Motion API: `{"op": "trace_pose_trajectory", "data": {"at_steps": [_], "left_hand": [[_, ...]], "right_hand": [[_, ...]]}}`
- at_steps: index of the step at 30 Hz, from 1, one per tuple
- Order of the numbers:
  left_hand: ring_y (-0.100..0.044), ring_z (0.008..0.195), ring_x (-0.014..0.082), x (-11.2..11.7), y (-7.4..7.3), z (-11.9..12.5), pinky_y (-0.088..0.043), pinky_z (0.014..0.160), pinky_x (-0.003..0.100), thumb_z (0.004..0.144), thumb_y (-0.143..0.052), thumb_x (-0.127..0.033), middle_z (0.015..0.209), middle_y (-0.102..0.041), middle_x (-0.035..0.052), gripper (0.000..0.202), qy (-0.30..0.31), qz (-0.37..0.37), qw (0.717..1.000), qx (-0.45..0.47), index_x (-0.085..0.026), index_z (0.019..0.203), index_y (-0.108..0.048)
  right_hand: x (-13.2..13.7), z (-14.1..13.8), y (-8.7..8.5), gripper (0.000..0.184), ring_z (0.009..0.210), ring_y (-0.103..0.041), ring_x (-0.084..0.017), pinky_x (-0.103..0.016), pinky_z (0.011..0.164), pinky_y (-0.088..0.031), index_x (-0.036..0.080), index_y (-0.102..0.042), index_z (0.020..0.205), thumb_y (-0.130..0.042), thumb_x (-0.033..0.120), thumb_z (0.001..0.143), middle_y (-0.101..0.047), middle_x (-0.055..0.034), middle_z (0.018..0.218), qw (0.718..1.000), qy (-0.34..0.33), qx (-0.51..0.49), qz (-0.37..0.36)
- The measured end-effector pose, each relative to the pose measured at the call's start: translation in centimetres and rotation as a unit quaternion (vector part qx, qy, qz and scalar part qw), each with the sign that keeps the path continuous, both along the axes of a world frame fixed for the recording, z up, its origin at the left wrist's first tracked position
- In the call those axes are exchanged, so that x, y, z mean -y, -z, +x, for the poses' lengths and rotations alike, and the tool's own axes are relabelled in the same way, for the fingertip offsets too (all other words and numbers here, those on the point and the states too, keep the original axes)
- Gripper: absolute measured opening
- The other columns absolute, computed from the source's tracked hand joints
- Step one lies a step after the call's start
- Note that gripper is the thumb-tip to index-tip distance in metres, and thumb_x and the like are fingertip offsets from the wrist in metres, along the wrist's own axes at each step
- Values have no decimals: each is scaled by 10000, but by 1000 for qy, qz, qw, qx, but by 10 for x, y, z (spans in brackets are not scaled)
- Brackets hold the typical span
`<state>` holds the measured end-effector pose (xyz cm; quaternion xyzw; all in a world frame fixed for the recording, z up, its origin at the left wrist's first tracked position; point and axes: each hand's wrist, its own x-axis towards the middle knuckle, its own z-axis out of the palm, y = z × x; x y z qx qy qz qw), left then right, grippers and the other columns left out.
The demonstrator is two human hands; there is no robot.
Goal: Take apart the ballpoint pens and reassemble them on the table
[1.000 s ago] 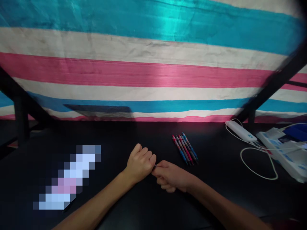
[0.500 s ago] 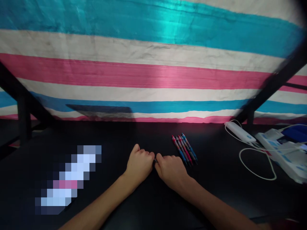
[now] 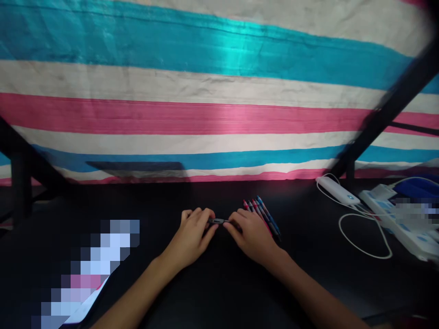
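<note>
Between my hands is a short stretch of a dark grey pen (image 3: 217,221), held roughly level just above the black table; the rest of it is hidden by my fingers. My left hand (image 3: 195,232) pinches its left end between thumb and fingers. On the other side, my right hand (image 3: 252,230) grips the thin right end with thumb and fingertips. Just behind my right hand lies a row of several click pens (image 3: 264,212) with red, grey and blue parts, their near ends partly covered by that hand.
A pixelated bright screen or sheet (image 3: 109,251) lies at the left. To the right are a white power strip (image 3: 394,224), a white oblong device (image 3: 338,191) and a looped white cable (image 3: 365,258). A striped sheet (image 3: 206,119) hangs behind the black table (image 3: 219,292), between dark slanted bars.
Both hands have gone from closed fists, knuckles up, to looser finger pinches. The gap between them has widened a little, showing more of the pen. The view has tilted slightly up.
</note>
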<state>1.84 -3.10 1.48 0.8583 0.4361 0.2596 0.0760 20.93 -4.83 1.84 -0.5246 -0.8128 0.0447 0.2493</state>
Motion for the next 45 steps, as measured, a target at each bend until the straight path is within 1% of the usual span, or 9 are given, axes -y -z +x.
{"op": "trace_pose_trajectory", "data": {"at_steps": [5, 10, 15, 20, 23, 31, 35, 41, 45], "left_hand": [[-494, 845, 187, -7, -2, -9, -340, 774, 333, 927, -460, -257, 875, -594, 26, 109, 48, 23, 998, 41, -212, 995, -532], [-464, 744, 185, -10, -1, -12, -318, 738, 362, 930, -421, -225, 699, -582, 17, 203, 64, 79, 995, 7, -182, 782, -555], [-480, 707, 168, -4, -5, -7, -336, 730, 344, 945, -369, -254, 681, -566, 10, 284, 31, 21, 999, 34, -184, 753, -566], [-541, 737, 174, -8, -7, -11, -388, 717, 311, 909, -454, -335, 739, -601, 12, 236, -27, -78, 984, 158, -198, 828, -629], [-590, 776, 183, -14, -5, -14, -428, 706, 288, 850, -556, -370, 813, -666, 21, 203, -42, -162, 945, 282, -199, 867, -664], [-625, 809, 163, -15, 3, -11, -466, 743, 262, 741, -711, -325, 863, -706, 32, 239, -47, -278, 841, 462, -199, 944, -709], [-628, 789, 159, -16, 4, -11, -464, 716, 253, 719, -734, -313, 847, -705, 33, 244, -56, -287, 836, 464, -192, 930, -714], [-639, 794, 162, -17, 5, -12, -476, 726, 264, 723, -728, -310, 850, -710, 30, 249, -53, -295, 825, 480, -200, 946, -709], [-644, 807, 179, -17, 4, -12, -482, 722, 280, 720, -725, -321, 868, -716, 46, 251, -60, -279, 843, 456, -195, 936, -712]], "right_hand": [[-11, 17, -7, 202, 704, -547, -142, -260, 655, -380, 170, -648, 839, -490, 257, 932, -615, -24, 748, 988, -105, -93, -63], [-13, 20, -9, 130, 760, -533, -161, -292, 737, -395, 177, -674, 908, -573, 257, 892, -638, -34, 779, 984, -152, -93, -16], [-13, 22, -9, 158, 827, -547, -166, -305, 810, -394, 203, -682, 955, -647, 303, 838, -650, -34, 862, 988, -111, -104, 23], [-15, 27, -16, 261, 639, -558, -136, -260, 635, -399, 183, -686, 905, -535, 396, 888, -640, -8, 705, 981, -45, -170, -78], [-19, 30, -15, 307, 541, -515, -117, -243, 542, -359, 171, -665, 733, -490, 359, 902, -575, 11, 573, 962, -46, -232, -134], [-26, 29, -5, 234, 589, -553, -120, -243, 541, -430, 189, -605, 922, -628, 383, 793, -600, 2, 710, 879, -37, -432, -200], [-27, 26, -1, 283, 512, -512, -109, -243, 510, -419, 165, -593, 725, -548, 418, 844, -549, 13, 573, 874, -42, -423, -235], [-25, 25, 0, 255, 561, -539, -100, -222, 505, -435, 196, -595, 988, -639, 346, 786, -570, 20, 702, 847, -59, -468, -246], [-25, 24, 0, 225, 549, -523, -99, -225, 491, -434, 169, -613, 859, -583, 387, 818, -562, 7, 661, 844, -37, -467, -261]]}}
